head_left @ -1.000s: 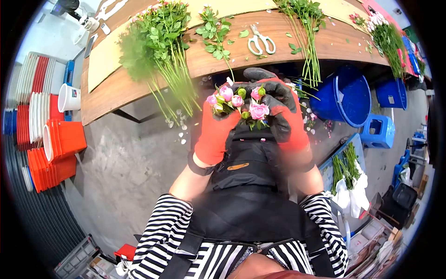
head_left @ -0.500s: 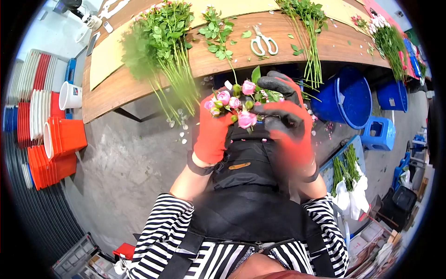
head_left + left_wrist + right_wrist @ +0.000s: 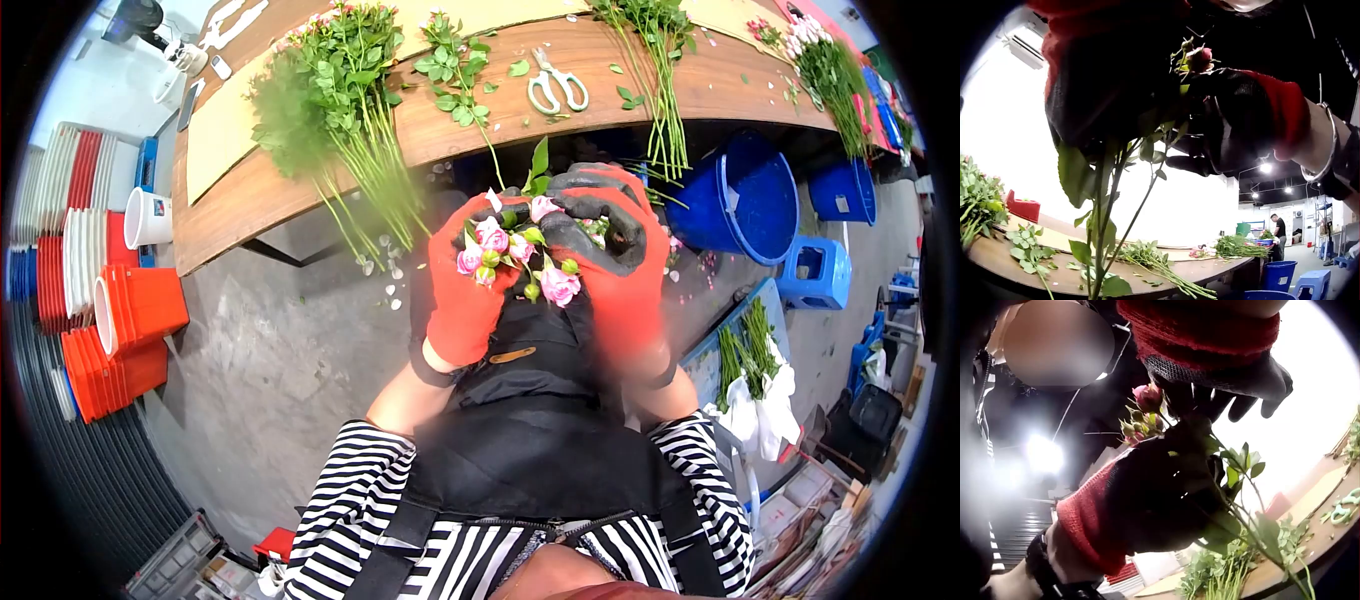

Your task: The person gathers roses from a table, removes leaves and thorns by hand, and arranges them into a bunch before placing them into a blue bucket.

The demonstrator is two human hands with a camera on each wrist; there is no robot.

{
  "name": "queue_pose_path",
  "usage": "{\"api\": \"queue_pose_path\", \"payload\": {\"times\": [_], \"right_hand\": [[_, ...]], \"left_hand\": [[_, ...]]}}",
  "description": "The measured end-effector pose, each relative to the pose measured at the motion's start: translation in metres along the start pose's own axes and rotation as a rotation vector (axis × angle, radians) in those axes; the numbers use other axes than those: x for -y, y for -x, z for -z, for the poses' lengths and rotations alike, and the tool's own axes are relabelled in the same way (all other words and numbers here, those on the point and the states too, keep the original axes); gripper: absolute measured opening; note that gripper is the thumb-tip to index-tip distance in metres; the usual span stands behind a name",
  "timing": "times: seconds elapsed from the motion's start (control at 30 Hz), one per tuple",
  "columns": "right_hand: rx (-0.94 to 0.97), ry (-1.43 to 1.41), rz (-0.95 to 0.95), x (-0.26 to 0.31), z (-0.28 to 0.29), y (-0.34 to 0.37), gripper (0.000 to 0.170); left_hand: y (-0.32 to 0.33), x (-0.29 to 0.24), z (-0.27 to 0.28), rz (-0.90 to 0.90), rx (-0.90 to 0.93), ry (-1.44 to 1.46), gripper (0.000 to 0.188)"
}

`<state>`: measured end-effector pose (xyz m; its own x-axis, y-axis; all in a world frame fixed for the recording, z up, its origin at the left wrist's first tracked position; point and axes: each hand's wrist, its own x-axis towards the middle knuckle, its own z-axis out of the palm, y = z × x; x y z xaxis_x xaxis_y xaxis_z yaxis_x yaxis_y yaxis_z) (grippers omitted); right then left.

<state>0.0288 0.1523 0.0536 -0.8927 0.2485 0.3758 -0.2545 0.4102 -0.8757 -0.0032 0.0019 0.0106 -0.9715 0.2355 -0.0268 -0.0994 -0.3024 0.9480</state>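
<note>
Pink spray roses (image 3: 492,236) with green buds cluster above the person's left hand (image 3: 462,290), which wears a red and black glove and grips their stems. Leafy stems (image 3: 1105,225) hang below that hand in the left wrist view. The right hand (image 3: 620,250), gloved alike, is close on the other side of the blooms, thumb and forefinger bent toward them. Its other fingers (image 3: 1241,407) stretch out in the right wrist view; whether its thumb and forefinger pinch anything I cannot tell. A black apron (image 3: 530,450) is behind the flowers.
Across the wooden table (image 3: 300,205) lie a large bunch of roses (image 3: 345,80), a single leafy stem (image 3: 455,70), scissors (image 3: 556,84) and another bunch (image 3: 662,60). Blue buckets (image 3: 735,200) and a blue stool (image 3: 815,277) stand right. Orange bins (image 3: 140,310) are stacked left.
The right hand lifted off to the right and has come back against the blooms. The roses have tilted and shifted slightly, and a leaf now shows upright above them. The left hand keeps its grip.
</note>
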Motion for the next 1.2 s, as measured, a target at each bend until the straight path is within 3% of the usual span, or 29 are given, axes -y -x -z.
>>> {"api": "queue_pose_path", "payload": {"times": [0.1, 0.2, 0.27, 0.33, 0.43, 0.47, 0.57, 0.7, 0.8, 0.9, 0.93, 0.97, 1.0, 1.03, 1.07, 1.17, 1.2], "right_hand": [[-0.011, -0.211, -0.081, -0.003, -0.004, 0.002, 0.032], [0.027, -0.461, -0.22, -0.004, -0.003, 0.001, 0.032], [-0.011, -0.609, -0.442, -0.005, -0.001, -0.001, 0.032], [-0.073, -0.63, -0.458, -0.009, -0.002, -0.007, 0.034], [-0.148, -0.573, -0.365, -0.001, -0.001, -0.01, 0.039], [0.023, -0.433, -0.13, -0.016, 0.007, -0.011, 0.041], [0.189, -0.122, -0.047, -0.007, 0.01, -0.011, 0.041], [0.139, -0.18, -0.085, -0.007, 0.009, -0.005, 0.039], [0.16, -0.2, -0.082, -0.01, 0.011, -0.006, 0.034], [0.264, -0.472, -0.218, -0.019, 0.015, -0.01, 0.03], [0.232, -0.592, -0.492, -0.013, 0.012, -0.01, 0.029], [0.195, -0.522, -0.428, -0.018, 0.014, -0.012, 0.029], [0.159, -0.453, -0.364, -0.027, 0.016, -0.015, 0.03], [0.122, -0.383, -0.3, -0.032, 0.016, -0.017, 0.03], [-0.024, -0.237, -0.4, -0.031, 0.016, -0.013, 0.032], [0.199, -0.208, -0.188, -0.003, 0.035, -0.028, 0.038], [0.279, 0.006, -0.005, -0.003, 0.041, -0.034, 0.044]], "left_hand": [[0.002, -0.001, 0.003, -0.169, 0.067, -0.144, 0.042], [0.0, 0.006, 0.006, -0.15, 0.142, 0.032, 0.046], [-0.001, 0.009, 0.009, -0.103, 0.192, 0.117, 0.048], [-0.001, 0.014, 0.01, -0.086, 0.2, 0.181, 0.052], [-0.002, 0.02, 0.012, -0.091, 0.204, 0.219, 0.058], [-0.003, 0.021, 0.012, -0.097, 0.206, 0.219, 0.059], [-0.004, 0.014, 0.01, -0.071, 0.236, 0.215, 0.061], [-0.002, 0.009, 0.011, 0.029, 0.246, 0.187, 0.061], [-0.004, 0.006, 0.01, 0.008, 0.313, 0.193, 0.058], [-0.002, 0.008, 0.01, 0.039, 0.317, 0.257, 0.051], [-0.003, 0.002, 0.011, 0.109, 0.337, 0.29, 0.05], [-0.004, -0.001, 0.011, 0.179, 0.356, 0.324, 0.049], [-0.008, 0.008, 0.011, 0.057, 0.394, 0.347, 0.046], [-0.01, 0.008, 0.014, 0.069, 0.407, 0.278, 0.044], [-0.012, 0.006, 0.02, 0.08, 0.419, 0.209, 0.042], [-0.011, -0.008, 0.016, 0.057, 0.396, 0.042, 0.034], [-0.011, -0.011, 0.015, 0.011, 0.391, -0.006, 0.033]]}}
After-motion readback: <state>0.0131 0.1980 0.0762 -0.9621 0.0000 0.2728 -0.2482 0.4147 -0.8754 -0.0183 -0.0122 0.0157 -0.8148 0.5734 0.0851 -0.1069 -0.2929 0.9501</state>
